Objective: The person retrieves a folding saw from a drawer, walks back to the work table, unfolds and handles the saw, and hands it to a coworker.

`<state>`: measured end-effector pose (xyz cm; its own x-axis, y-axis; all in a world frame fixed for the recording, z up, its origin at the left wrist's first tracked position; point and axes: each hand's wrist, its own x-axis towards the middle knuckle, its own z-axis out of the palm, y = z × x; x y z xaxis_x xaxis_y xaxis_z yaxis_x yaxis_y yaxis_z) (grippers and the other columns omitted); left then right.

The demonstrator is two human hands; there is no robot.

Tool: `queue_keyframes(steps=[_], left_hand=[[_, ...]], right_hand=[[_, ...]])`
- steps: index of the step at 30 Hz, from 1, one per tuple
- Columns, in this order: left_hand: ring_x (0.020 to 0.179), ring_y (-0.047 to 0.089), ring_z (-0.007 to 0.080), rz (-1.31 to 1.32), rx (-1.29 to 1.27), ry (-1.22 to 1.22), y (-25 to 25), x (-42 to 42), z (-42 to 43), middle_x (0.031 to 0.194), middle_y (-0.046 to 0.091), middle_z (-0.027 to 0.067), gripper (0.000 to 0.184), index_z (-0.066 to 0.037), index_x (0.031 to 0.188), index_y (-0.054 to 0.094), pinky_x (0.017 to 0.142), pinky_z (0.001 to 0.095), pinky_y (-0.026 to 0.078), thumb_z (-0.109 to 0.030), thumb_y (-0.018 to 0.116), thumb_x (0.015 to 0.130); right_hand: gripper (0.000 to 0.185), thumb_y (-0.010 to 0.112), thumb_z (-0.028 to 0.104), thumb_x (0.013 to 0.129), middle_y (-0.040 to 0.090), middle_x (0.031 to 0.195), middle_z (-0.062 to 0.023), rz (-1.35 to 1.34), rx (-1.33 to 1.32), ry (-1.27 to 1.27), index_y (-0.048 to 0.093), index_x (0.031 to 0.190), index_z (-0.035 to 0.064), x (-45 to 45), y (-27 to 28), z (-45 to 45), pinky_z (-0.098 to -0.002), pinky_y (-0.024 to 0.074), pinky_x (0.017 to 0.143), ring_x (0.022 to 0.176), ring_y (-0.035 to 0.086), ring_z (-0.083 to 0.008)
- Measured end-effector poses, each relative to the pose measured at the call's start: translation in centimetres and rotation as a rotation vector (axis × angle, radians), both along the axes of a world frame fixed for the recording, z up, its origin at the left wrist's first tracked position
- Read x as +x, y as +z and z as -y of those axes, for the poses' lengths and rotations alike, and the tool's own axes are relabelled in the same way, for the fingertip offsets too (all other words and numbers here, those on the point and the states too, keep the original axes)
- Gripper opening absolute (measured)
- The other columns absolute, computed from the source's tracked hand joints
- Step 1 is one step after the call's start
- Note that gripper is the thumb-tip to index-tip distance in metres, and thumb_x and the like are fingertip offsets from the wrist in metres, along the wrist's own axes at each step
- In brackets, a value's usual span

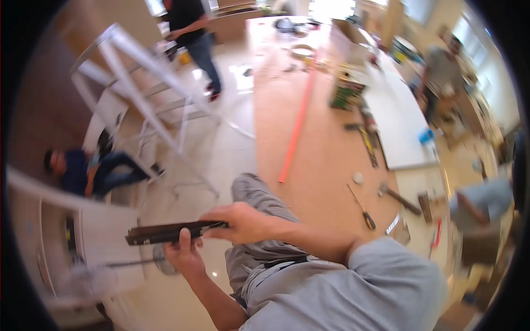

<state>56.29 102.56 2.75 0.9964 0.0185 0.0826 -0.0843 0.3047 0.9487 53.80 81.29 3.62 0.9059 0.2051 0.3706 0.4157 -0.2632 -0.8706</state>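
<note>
A bundle of long, narrow dark strips (pixel 157 233), perhaps metal rails, is held roughly level in the lower left. My left hand (pixel 186 255) supports it from below near its middle, with the thumb against its side. At the bundle's right end, my right hand (pixel 236 222) has its fingers wrapped round it. Both hands are closed on it and close together, in front of my grey trousers. Fine detail of the strips is blurred.
A brown-topped table (pixel 276 138) bears an orange-red strip (pixel 298 121), a screwdriver (pixel 362 209), a hammer (pixel 400 199) and a white panel (pixel 397 116). A stepladder (pixel 132 83) stands upper left. One person (pixel 193 33) stands beyond; another (pixel 105 171) is low at left; others are at right.
</note>
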Motion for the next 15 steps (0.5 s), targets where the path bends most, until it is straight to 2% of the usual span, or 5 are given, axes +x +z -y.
queue_keyframes(steps=[3, 8, 11, 14, 15], left_hand=[[0.07, 0.063, 0.0121, -0.109, 0.07, -0.14, -1.3, 0.6, 3.0, 0.091, 0.073, 0.007, 0.021, -0.002, 0.114, 0.067, 0.061, 0.0266, 0.049, -0.015, 0.076, 0.101], [0.079, 0.067, 0.0108, -0.265, 0.453, -0.548, -6.2, -0.8, 9.2, 0.098, 0.074, 0.008, 0.03, 0.003, 0.121, 0.069, 0.07, 0.0255, 0.054, -0.019, 0.076, 0.102], [0.091, 0.07, 0.0106, -0.056, 0.729, -0.629, -9.8, -2.3, 11.7, 0.102, 0.076, 0.0065, 0.046, 0.005, 0.138, 0.064, 0.08, 0.0268, 0.056, -0.02, 0.077, 0.101], [0.089, 0.075, 0.0144, -0.096, 0.716, -0.761, -14.5, -3.4, 12.6, 0.098, 0.079, 0.0122, 0.041, -0.002, 0.133, 0.069, 0.082, 0.031, 0.058, -0.025, 0.078, 0.099], [0.083, 0.076, 0.0195, 0.028, 0.795, -0.719, -13.2, -4.3, 13.4, 0.094, 0.079, 0.0117, 0.035, -0.005, 0.125, 0.073, 0.078, 0.0339, 0.058, -0.025, 0.079, 0.097]], right_hand=[[0.053, 0.079, 0.029, 0.093, 0.073, 0.116, -0.0195, -0.083, -0.283, -0.117, 0.062, 0.138, 0.0067, -2.0, 0.0, 2.3, -0.0475, 0.0579, 0.079, 0.097, 0.073, -0.0407], [0.056, 0.075, 0.026, 0.093, 0.072, 0.121, -0.019, -0.11, -0.24, -0.432, 0.058, 0.142, 0.0069, -6.8, -8.1, 6.1, -0.0486, 0.0571, 0.088, 0.106, 0.071, -0.0404], [0.056, 0.076, 0.022, 0.091, 0.072, 0.117, -0.0232, -0.235, -0.21, -0.689, 0.059, 0.141, 0.0042, -9.9, -13.7, 9.4, -0.0494, 0.0572, 0.086, 0.104, 0.072, -0.0412], [0.059, 0.076, 0.027, 0.091, 0.073, 0.113, -0.0253, -0.487, -0.203, -0.979, 0.058, 0.141, 0.0016, -12.8, -19.0, 13.9, -0.0508, 0.0579, 0.083, 0.099, 0.073, -0.0411], [0.061, 0.075, 0.03, 0.092, 0.073, 0.112, -0.0258, -0.606, -0.277, -1.047, 0.058, 0.142, 0.0016, -13.6, -20.1, 15.1, -0.0517, 0.058, 0.082, 0.098, 0.073, -0.041]])
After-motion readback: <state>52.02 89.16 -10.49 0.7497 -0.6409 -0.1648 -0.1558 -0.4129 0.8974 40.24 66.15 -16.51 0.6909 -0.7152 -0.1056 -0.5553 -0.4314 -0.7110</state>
